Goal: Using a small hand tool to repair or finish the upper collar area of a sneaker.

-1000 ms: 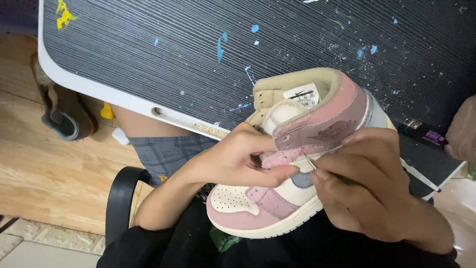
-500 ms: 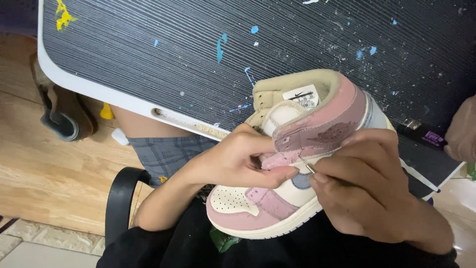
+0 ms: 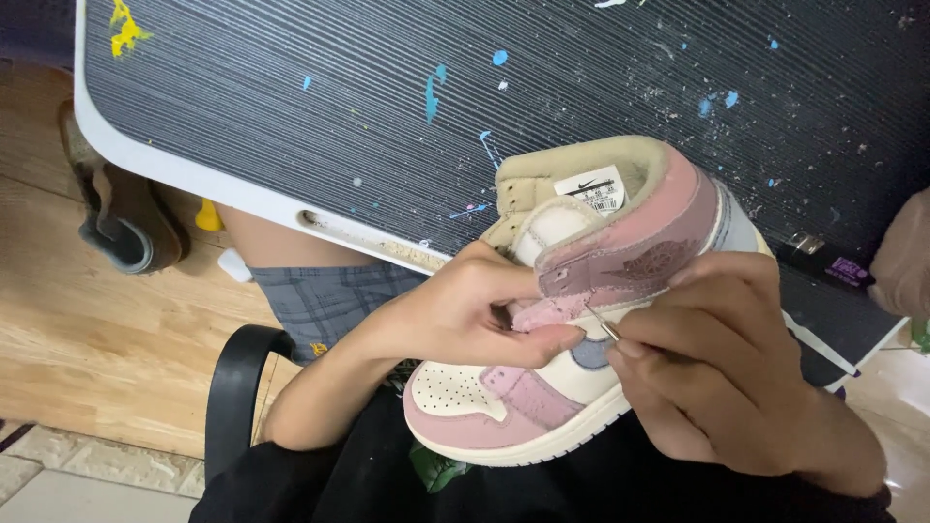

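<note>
A person seated at a work table holds one small high-top shoe (image 3: 572, 339) in the lap, its toe pointing to the lower left and its collar up toward the table edge. The shoe is cream, pink and mauve, with a tan padded collar and one white label on the tongue. The left hand (image 3: 455, 315) is closed on the shoe's side, thumb and fingers pinching the pink strap near the middle. The right hand (image 3: 717, 368) wraps the heel side and pinches one thin metal tool (image 3: 603, 324), whose tip touches the strap just beside the left thumb; the fingers hide most of the tool. One dark ribbed table (image 3: 387, 107) with a white rim fills the top of the view, flecked with blue, yellow and white paint. Under its edge show plaid grey shorts (image 3: 320, 295) and a bare knee. One black chair armrest (image 3: 237, 387) curves at the lower left over a wooden floor (image 3: 107, 349), where one brown and grey sandal (image 3: 121, 218) lies beside a small yellow object (image 3: 207, 215). One small purple item (image 3: 851, 271) rests at the table's right edge, and a blurred shape at the far right edge cannot be identified.
</note>
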